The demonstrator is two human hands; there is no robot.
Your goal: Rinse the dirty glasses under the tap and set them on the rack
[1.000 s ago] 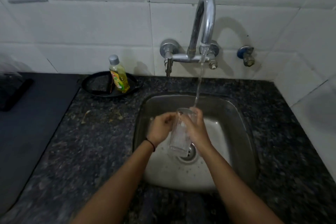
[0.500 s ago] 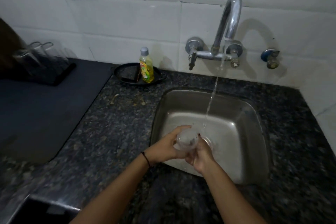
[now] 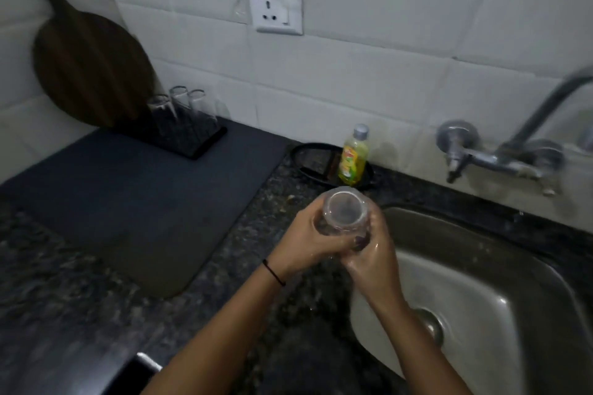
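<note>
Clear glass (image 3: pixel 344 214): held above the granite counter (image 3: pixel 96 314) at the steel sink's (image 3: pixel 481 266) left rim — one round end faces the camera, possibly the mouth.
Left hand (image 3: pixel 305 245): fingers curled round the glass's left side.
Right hand (image 3: pixel 375 258): wet, wrapped round its right side.
Rack (image 3: pixel 195 141): black, on a dark mat (image 3: pixel 128 189) by the wall — three glasses (image 3: pixel 179 102) standing on it.

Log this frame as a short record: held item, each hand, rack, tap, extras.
held item: clear drinking glass, above granite counter edge beside steel sink
left hand: grips the glass
right hand: grips the glass
rack: black rack holding three clear glasses, back left
tap: chrome wall tap, blurred
extras: yellow-green bottle on black oval tray
</note>
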